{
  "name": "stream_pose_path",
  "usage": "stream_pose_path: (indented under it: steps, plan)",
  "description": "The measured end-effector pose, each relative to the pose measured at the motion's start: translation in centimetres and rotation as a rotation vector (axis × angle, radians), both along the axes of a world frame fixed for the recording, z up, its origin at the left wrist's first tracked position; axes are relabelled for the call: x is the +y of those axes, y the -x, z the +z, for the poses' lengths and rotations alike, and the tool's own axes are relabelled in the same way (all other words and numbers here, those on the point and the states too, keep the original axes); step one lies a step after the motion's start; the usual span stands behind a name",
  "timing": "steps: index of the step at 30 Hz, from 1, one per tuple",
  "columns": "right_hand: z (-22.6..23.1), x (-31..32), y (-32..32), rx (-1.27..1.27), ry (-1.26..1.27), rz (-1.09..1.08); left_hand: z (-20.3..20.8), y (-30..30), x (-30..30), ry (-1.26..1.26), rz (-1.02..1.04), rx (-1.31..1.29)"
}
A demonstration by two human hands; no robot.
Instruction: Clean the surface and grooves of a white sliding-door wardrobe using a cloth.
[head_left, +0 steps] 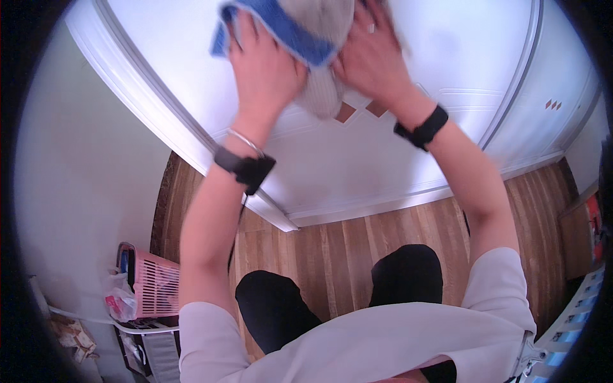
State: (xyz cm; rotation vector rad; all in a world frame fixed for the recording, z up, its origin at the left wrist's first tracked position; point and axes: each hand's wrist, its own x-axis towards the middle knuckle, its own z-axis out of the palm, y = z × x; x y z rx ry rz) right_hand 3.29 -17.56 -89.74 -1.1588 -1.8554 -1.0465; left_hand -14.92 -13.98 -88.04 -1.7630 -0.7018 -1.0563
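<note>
Seen from the person's head, looking down, both bare arms reach away in front of a white door panel, and a soft cloth bundle is up between the two hands, at the top of the view, partly cut off there. I can't tell whether it touches the door.

The bundle's blue part slants from the upper left down to a corner between the hands, pointing down and to the right. Below that corner a pale, rounded end points down toward the person. With the top out of view, I can't judge the long axis of the whole bundle.

It looks limp and folded: the blue has a lighter, fuzzy border, the rest is grey-beige, and the lower end seems faintly ribbed. Everything there is a bit blurred.

The left hand lies over the blue cloth, fingers a little apart and reaching upward, thumb toward the middle. The right hand, wearing a ring, is at the beige side, fingers partly bent. Both hands are at the cloth, but how firmly either grips it I can't tell. A black band circles each wrist.
</note>
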Motion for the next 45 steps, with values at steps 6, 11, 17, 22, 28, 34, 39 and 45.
stream_pose_path:
  steps: [6,11,17,22,28,34,39,45]
  plan:
    - [-15.7,-0.4,-0.6,0.034,0.203,0.302,-14.5,1.5,-0.9,0.472,-0.036,0.268]
    - [-22.7,-3.2,-1.1,-0.107,0.438,0.196,-23.1,2.9,-1.4,0.671,0.018,0.412]
    - [-20.7,-3.9,-0.8,-0.049,0.484,0.246,-22.2,3.0,-1.4,0.455,-0.006,0.359]
    - [-10.5,-1.4,-2.2,0.088,0.052,0.282,-9.5,-1.1,-1.9,0.321,-0.112,0.150]
    - [-5.0,-1.2,-2.8,0.053,-0.122,0.115,-6.4,-2.2,-1.1,0.225,-0.124,0.142]
    - [-18.5,-1.9,-1.8,0.041,0.288,0.117,-17.0,0.7,-2.3,0.457,-0.088,0.352]
    - [-21.9,-3.8,-1.2,-0.073,0.360,0.228,-21.7,2.5,-4.1,0.537,-0.062,0.457]
    - [-13.3,-1.3,-0.4,0.050,0.140,0.212,-13.4,1.0,-1.9,0.546,-0.073,0.186]
